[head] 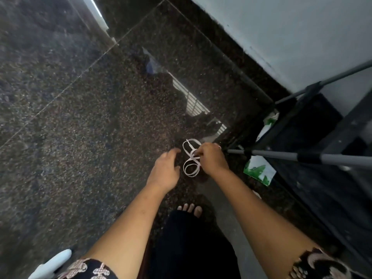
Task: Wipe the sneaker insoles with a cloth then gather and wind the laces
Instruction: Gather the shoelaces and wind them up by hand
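I see the right hand (211,158) pinch the lace (191,164), maybe where it crosses, so the loose left hand (166,170) at its nine o'clock should wind slowly.

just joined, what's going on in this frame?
A person leans over a dark stone floor. The right hand pinches a white lace that is looped into coils. The left hand hovers open beside it, holding nothing. No sneaker, insole or cloth is in view.
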